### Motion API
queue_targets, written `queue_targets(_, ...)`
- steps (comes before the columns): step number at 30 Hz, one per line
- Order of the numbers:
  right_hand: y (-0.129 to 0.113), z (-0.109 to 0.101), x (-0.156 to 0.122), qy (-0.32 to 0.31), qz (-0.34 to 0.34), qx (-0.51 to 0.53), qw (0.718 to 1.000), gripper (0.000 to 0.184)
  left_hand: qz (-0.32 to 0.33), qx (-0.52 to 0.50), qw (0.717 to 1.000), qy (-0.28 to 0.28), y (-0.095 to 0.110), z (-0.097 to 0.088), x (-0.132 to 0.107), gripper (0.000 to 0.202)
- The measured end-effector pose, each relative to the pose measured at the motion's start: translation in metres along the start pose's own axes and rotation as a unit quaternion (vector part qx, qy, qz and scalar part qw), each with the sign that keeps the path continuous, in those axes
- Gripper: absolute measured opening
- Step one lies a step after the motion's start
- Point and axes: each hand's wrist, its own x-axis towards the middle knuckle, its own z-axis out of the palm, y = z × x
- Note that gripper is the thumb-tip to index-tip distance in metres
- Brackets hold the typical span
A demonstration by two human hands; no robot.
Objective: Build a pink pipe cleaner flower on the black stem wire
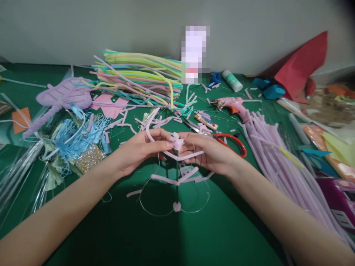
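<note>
Between my hands stands a thin dark green stick [177, 194] with lilac pipe cleaner pieces fixed along it and a pale lilac knot on top. A thin wire loop [210, 193] hangs around its lower part, and a small lilac blob [176, 207] caps the bottom. My left hand [149, 146] is closed, pinching a bent lilac pipe cleaner [151, 120] beside the knot. From the other side, my right hand [201, 147] closes its fingers on the stick's top; some fingertips are hidden behind the knot and strips.
Red-handled scissors [241, 146] and a pink glue gun [230, 103] lie beyond my right hand. Bundled pipe cleaners lie at the back [138, 77] and right [274, 147]. Blue tassels [80, 133], a beaded bag [90, 158] and a lilac woven piece [63, 94] are left. Lilac offcuts are scattered about.
</note>
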Motion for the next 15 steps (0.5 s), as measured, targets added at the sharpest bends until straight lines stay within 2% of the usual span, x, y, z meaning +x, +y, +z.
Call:
queue_targets(2, 0.001, -0.0003, -0.0004, 0.004, 0.014, 0.004, 1.0, 0.006, 0.015, 0.01, 1.0, 0.012, 0.0012, 0.0006, -0.0005, 0.017)
queue_targets(5, 0.0024, -0.0005, -0.0006, 0.002, 0.016, -0.008, 1.0, 0.018, 0.052, 0.012, 0.998, 0.02, 0.0031, 0.0009, -0.0004, 0.028)
queue_targets(9, 0.0025, -0.0001, -0.0006, -0.008, 0.016, -0.021, 1.0, 0.036, 0.072, -0.008, 0.997, 0.006, 0.0031, 0.0002, 0.0008, 0.011)
queue_targets(13, 0.0013, -0.0016, -0.0014, -0.043, -0.002, -0.055, 0.998, 0.028, 0.065, -0.028, 0.997, 0.017, 0.0009, 0.002, 0.0016, 0.011)
queue_targets(15, 0.001, -0.0031, -0.0017, -0.046, -0.013, -0.066, 0.997, 0.03, 0.053, -0.036, 0.998, 0.027, -0.0002, 0.004, 0.002, 0.012)
